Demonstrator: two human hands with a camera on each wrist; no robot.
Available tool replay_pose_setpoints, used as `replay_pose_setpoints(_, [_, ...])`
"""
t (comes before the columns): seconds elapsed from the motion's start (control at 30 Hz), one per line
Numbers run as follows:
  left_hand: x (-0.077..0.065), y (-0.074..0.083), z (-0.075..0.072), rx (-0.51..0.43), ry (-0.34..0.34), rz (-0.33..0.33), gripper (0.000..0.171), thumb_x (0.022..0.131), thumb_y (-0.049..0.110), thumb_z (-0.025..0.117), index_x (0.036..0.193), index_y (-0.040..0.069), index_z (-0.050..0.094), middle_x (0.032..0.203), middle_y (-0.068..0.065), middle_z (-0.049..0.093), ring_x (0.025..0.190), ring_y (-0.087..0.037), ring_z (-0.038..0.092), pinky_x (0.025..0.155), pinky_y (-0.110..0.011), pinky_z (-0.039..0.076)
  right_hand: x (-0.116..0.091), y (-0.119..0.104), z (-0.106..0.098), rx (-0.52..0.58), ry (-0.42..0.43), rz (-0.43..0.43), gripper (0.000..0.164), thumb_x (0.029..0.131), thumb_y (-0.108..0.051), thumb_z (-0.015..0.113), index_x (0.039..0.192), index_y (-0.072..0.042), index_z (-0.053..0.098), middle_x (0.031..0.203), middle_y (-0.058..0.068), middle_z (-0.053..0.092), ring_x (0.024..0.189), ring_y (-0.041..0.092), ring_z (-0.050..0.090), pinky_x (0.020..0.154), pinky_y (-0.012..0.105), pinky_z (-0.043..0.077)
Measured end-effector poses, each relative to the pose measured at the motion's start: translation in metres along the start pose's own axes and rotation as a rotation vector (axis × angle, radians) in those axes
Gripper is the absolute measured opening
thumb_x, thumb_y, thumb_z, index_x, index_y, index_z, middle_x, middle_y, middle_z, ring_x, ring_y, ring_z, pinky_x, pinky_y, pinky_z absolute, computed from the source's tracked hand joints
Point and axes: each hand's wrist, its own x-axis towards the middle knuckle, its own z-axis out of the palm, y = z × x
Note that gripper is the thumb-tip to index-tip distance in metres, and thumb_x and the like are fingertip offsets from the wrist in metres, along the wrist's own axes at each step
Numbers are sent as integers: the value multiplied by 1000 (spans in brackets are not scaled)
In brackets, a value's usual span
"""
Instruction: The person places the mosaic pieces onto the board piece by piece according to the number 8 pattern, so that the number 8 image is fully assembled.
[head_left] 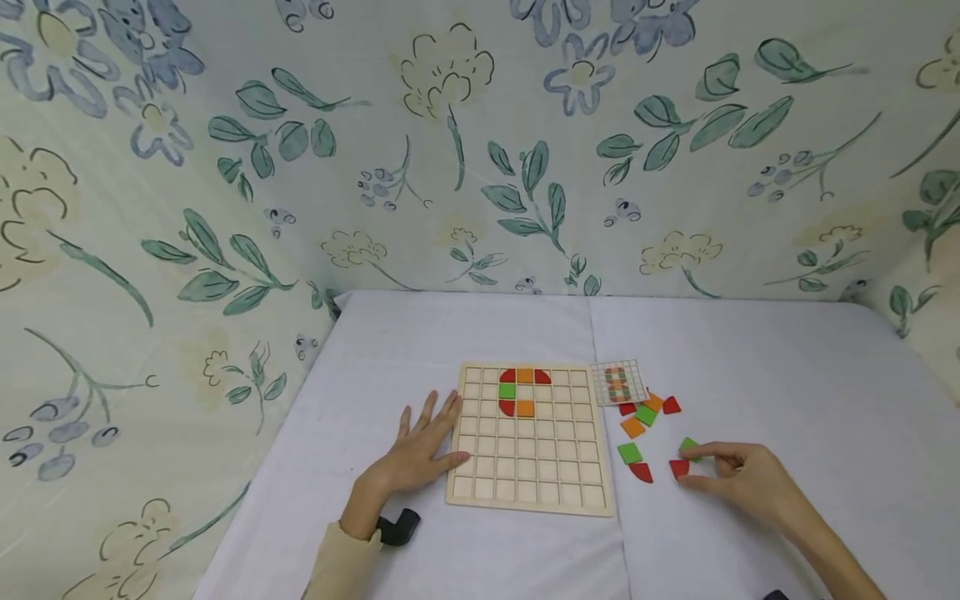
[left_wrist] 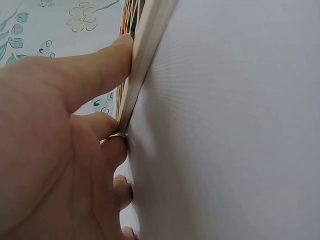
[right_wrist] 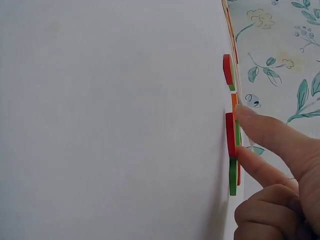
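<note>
My left hand (head_left: 417, 450) rests spread along the left edge of a wooden grid board (head_left: 536, 467), its thumb on the rim and its other fingers reaching along the side and the cloth. Red, green and orange tiles fill several cells in the board's upper part. Right of the board, my right hand (head_left: 753, 485) pinches a red quarter-circle tile (head_left: 678, 468) low at the cloth between thumb and forefinger. A green square tile (head_left: 689, 444) lies partly hidden behind that forefinger. In the right wrist view, the red tile (right_wrist: 230, 134) stands nearest the fingertips, whose contact is partly hidden.
A pattern card (head_left: 634, 382) touches the board's upper right corner. Below it lie loose tiles, among them an orange square (head_left: 633, 427), a green square (head_left: 630, 453) and a red quarter circle (head_left: 641, 472). White cloth covers the table; a floral curtain (head_left: 450, 167) hangs behind.
</note>
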Motion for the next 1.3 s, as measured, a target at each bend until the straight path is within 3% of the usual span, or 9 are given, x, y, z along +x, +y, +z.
replay_pose_setpoints(0.33, [1, 1, 0, 9, 6, -4, 85, 104, 43, 60, 167, 11, 14, 176, -5, 8, 163, -37, -9, 125, -70, -10, 4, -1, 3, -72, 43, -69, 34, 77, -23, 91, 106, -8, 82, 59, -3, 37, 54, 8, 32, 47, 24, 27])
replay_pose_setpoints(0.53, [1, 1, 0, 7, -3, 1, 85, 104, 43, 59, 167, 10, 13, 176, -6, 7, 163, -37, -9, 125, -70, -11, 7, -5, 5, -55, 16, -96, 38, 76, -27, 92, 108, -9, 81, 61, -4, 36, 55, 7, 33, 48, 24, 27])
replay_pose_setpoints(0.73, [0, 1, 0, 11, 5, -3, 85, 104, 43, 59, 167, 11, 13, 176, -5, 8, 163, -37, -8, 125, -70, -10, 11, -13, 11, -80, 45, -120, 33, 76, -25, 92, 103, -9, 82, 59, -5, 36, 55, 7, 34, 50, 23, 27])
replay_pose_setpoints(0.97, [0, 1, 0, 4, 2, 4, 85, 104, 43, 59, 167, 10, 13, 176, -6, 7, 162, -38, -9, 124, -70, -11, 12, -11, 11, -85, 27, -93, 41, 76, -27, 92, 112, -10, 81, 60, -3, 39, 57, 9, 37, 50, 25, 29])
replay_pose_setpoints(1.3, [0, 0, 0, 6, 0, 5, 85, 104, 42, 59, 167, 10, 13, 176, -7, 7, 162, -38, -9, 124, -70, -10, 14, -8, 11, -47, 57, -102, 40, 73, -30, 94, 105, -10, 82, 60, -4, 38, 55, 8, 35, 49, 25, 28])
